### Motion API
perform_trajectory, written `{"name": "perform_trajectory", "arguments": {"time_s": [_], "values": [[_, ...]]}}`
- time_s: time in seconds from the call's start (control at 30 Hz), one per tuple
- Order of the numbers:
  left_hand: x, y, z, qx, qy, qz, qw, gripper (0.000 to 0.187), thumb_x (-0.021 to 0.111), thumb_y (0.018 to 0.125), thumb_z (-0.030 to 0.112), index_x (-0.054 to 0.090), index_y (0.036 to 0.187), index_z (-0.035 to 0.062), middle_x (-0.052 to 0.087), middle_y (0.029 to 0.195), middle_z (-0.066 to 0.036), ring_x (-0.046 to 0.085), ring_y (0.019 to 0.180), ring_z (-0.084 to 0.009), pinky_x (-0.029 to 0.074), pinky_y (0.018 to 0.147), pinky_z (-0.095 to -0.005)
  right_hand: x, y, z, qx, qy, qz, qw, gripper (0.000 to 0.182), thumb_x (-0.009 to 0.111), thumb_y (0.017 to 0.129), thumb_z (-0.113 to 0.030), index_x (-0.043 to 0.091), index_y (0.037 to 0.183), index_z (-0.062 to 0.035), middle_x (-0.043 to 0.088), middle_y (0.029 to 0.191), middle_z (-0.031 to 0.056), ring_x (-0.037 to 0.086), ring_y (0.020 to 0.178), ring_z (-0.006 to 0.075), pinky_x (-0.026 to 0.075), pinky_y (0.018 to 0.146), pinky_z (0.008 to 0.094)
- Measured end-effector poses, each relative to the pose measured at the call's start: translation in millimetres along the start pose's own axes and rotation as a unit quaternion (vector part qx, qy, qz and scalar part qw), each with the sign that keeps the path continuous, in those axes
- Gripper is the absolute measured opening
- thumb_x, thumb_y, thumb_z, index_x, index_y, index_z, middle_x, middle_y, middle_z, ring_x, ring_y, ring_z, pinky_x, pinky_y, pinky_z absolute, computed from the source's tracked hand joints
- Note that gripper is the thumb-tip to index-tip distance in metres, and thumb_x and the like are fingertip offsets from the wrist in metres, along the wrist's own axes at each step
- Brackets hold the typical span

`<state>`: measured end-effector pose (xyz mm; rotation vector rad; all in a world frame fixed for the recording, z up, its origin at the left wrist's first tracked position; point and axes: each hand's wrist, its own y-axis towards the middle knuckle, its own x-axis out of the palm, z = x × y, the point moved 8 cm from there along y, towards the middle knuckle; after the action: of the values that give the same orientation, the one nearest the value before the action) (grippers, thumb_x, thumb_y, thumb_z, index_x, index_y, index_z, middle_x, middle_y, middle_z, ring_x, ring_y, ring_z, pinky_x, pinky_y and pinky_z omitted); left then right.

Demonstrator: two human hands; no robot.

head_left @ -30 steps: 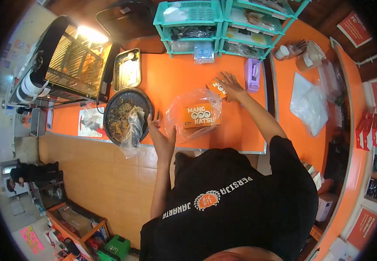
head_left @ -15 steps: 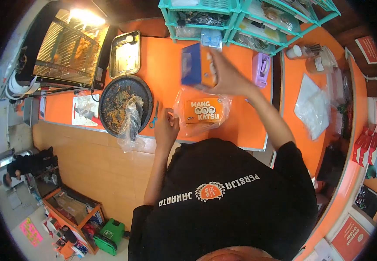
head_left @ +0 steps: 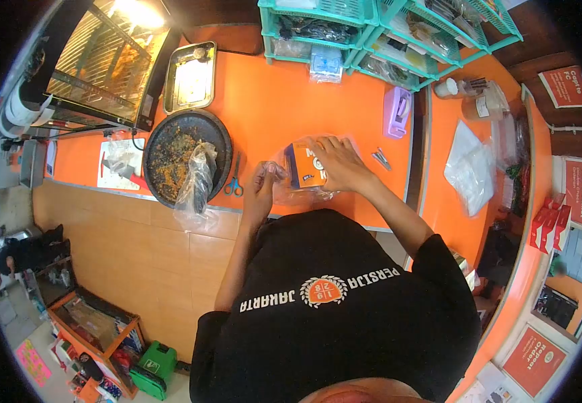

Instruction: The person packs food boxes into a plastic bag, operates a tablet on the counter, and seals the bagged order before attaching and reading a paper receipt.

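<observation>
My right hand (head_left: pixel 336 163) grips an orange and blue printed box (head_left: pixel 301 165) and holds it on edge inside a clear plastic bag (head_left: pixel 284 189) on the orange counter (head_left: pixel 264 107). My left hand (head_left: pixel 261 184) pinches the bag's left edge. Whether another box lies under it in the bag is hidden by the hand.
A round dark tray of crumbs (head_left: pixel 176 160) with a plastic bag (head_left: pixel 197 188) over its rim sits left, scissors (head_left: pixel 235 180) beside it. A metal tray (head_left: pixel 190 75), a heated display case (head_left: pixel 103 64), green drawer racks (head_left: pixel 385 33) and a purple tape dispenser (head_left: pixel 396 111) stand behind.
My right hand picked up the second box from the counter, lifted it, and now lowers it into the bag. My left hand moved up to hold the bag's edge.
</observation>
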<state>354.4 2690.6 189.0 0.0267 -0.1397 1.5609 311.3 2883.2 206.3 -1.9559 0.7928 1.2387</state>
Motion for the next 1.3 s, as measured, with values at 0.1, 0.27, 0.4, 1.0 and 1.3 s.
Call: {"name": "perform_trajectory", "arguments": {"time_s": [0.1, 0.27, 0.4, 1.0, 1.3], "values": [[-9, 5, -4, 0.0, -0.027, -0.008, 1.0, 0.026, 0.051, 0.111, 0.02, 0.063, 0.1, 0.0, 0.061, 0.083, -0.002, 0.056, 0.081, -0.0094, 0.046, 0.075, -0.0275, -4, 0, 5, 0.011, 0.011, -0.015, 1.0, 0.116, 0.089, 0.065, -0.041, 0.03, 0.158, -0.0036, 0.05, 0.144, 0.0213, 0.047, 0.138, 0.0361, 0.035, 0.111, 0.0534], [-16, 1, -21, -0.053, -0.125, -0.033, 0.99, 0.021, 0.057, 0.108, 0.015, 0.058, 0.122, -0.0003, 0.064, 0.085, -0.004, 0.059, 0.075, -0.0098, 0.047, 0.068, -0.0267, -10, -10, 12, 0.007, 0.042, -0.027, 0.999, 0.125, 0.093, 0.057, -0.038, 0.03, 0.16, -0.0066, 0.053, 0.142, 0.0201, 0.048, 0.138, 0.035, 0.036, 0.111, 0.0535], [9, -10, 3, -0.125, -0.14, -0.099, 0.977, 0.052, 0.065, 0.101, 0.005, 0.038, 0.146, 0.0045, 0.073, 0.105, -0.016, 0.055, 0.06, -0.0088, 0.044, 0.055, -0.024, -9, -2, 7, 0.039, 0.033, -0.05, 0.997, 0.126, 0.093, 0.056, -0.04, 0.03, 0.16, -0.0074, 0.054, 0.139, 0.0206, 0.049, 0.135, 0.0361, 0.037, 0.11, 0.0532], [34, 33, 16, -0.144, 0.102, -0.251, 0.952, 0.073, 0.071, 0.098, 0.017, 0.029, 0.156, 0.0018, 0.074, 0.092, -0.011, 0.064, 0.064, -0.0118, 0.05, 0.055, -0.0259, -47, -65, 2, -0.066, -0.202, -0.145, 0.966, 0.026, 0.078, 0.08, -0.018, 0.071, 0.097, 0.0003, 0.069, 0.103, 0.0191, 0.066, 0.106, 0.0364, 0.053, 0.094, 0.0569], [28, 12, 60, -0.152, -0.108, -0.249, 0.95, 0.039, 0.062, 0.104, 0.014, 0.052, 0.14, 0.0032, 0.074, 0.087, -0.014, 0.052, 0.048, -0.0079, 0.044, 0.048, -0.024, -96, -96, -22, -0.046, -0.129, -0.043, 0.99, 0.013, 0.065, 0.083, -0.003, 0.065, 0.095, -0.0028, 0.064, 0.111, 0.0161, 0.063, 0.109, 0.0327, 0.053, 0.092, 0.044]]}}
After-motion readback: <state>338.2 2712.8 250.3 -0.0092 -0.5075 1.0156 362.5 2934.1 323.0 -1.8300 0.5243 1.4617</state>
